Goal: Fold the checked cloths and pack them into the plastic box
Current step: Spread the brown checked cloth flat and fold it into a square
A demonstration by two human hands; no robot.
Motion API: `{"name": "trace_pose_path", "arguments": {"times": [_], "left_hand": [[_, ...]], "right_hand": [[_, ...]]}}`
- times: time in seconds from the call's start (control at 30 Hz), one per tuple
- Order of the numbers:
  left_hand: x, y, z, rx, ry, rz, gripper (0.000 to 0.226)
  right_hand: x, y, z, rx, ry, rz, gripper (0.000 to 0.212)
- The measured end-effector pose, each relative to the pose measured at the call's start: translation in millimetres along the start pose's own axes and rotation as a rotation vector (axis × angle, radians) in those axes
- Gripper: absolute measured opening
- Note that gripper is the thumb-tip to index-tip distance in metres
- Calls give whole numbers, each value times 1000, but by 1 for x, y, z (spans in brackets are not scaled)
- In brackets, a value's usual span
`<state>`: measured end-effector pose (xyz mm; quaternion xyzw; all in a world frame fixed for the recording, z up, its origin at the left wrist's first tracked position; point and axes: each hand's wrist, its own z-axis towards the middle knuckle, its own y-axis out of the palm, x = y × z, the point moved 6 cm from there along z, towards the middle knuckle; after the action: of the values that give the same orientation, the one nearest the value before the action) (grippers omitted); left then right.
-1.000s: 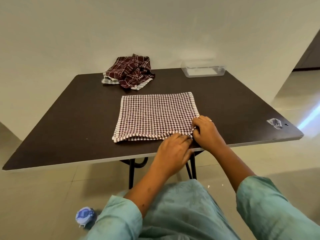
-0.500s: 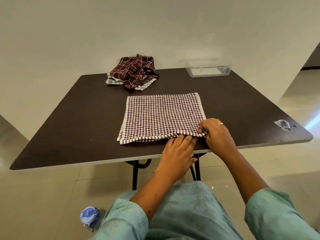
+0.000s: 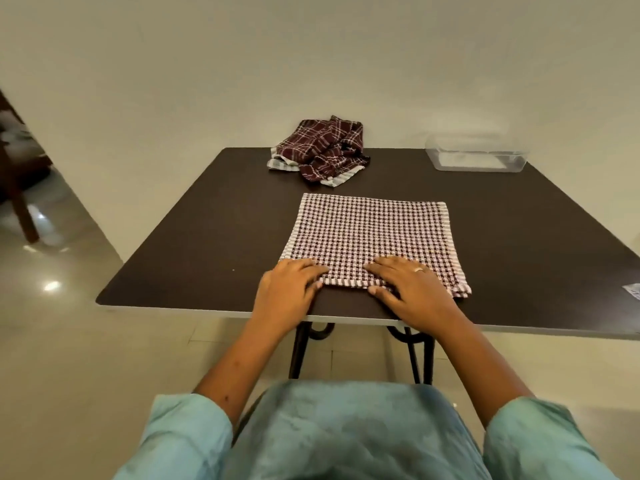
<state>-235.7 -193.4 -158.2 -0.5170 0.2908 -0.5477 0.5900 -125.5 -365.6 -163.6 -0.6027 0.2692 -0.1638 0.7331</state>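
Whereas a second ago both hands were bunched at the near right corner of the cloth, the right one pinching the layers together there, they have now parted and lie flat along its near hem; I read this as the corners having been matched and the fold now being pressed down, so the first fold looks done and a further one is probably still needed before packing. Nearest the camera, above the lap of a teal garment (image 3: 346, 431), both forearms reach forward over the near edge of the table (image 3: 207, 237); the left hand (image 3: 289, 292) rests palm down with its fingers straight and close together, fingertips on the near left corner of the folded checked cloth (image 3: 372, 233) and the heel of the hand on bare tabletop; the right hand (image 3: 412, 292), wearing a ring (image 3: 419, 269), lies palm down with its fingers spread across the hem right of the middle, its thumb on the table just in front of the hem; neither hand pinches anything. The near right corner of the cloth is uncovered and shows stacked edges, not quite flush. Further back, near the far edge, a crumpled dark checked cloth (image 3: 322, 150) lies in a heap, not yet folded; to its right, well apart from both cloths, the plastic box (image 3: 476, 155) stands at the far right; whether it already holds anything I cannot tell.
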Motion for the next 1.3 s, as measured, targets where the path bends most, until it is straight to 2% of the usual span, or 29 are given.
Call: {"name": "trace_pose_path", "arguments": {"times": [0.13,0.3,0.4,0.5,0.6,0.67,0.73,0.8,0.83,0.9,1.0,1.1,1.17,1.3], "left_hand": [[-23,-7,6,-51,-16,62,37],[-40,2,11,-59,-100,-69,36],[-50,-3,14,-78,-160,-133,46],[-56,-15,14,-62,-317,-376,60],[-64,-16,16,-44,-552,-733,49],[-66,-11,19,-114,-652,-892,38],[-65,-8,22,-168,-690,-925,27],[-66,-5,22,-146,-712,-904,16],[-67,-4,21,-124,-721,-897,13],[-71,-3,19,-69,-742,-898,13],[-79,-3,14,45,-812,-960,31],[-76,-3,13,114,-912,-1012,49],[-67,-2,17,123,-957,-1117,45],[-42,3,25,204,-985,-1473,26]], "right_hand": [[-3,-1,2,-5,-35,31,40],[-31,-15,18,106,-118,27,29],[-48,-10,25,73,-146,65,35],[-61,2,31,27,-181,79,39],[-68,11,34,-63,-175,45,43],[-70,14,36,-200,-152,77,46],[-73,7,40,-315,-128,293,45],[-69,-6,47,-287,-96,476,44],[-63,-11,52,-241,-86,448,43],[-45,-11,59,-201,-62,218,45],[-22,7,57,-260,-31,-40,54],[-21,16,56,-224,-36,-83,57],[-26,19,57,-233,-64,-111,58],[-36,23,56,-249,-120,-94,63]]}}
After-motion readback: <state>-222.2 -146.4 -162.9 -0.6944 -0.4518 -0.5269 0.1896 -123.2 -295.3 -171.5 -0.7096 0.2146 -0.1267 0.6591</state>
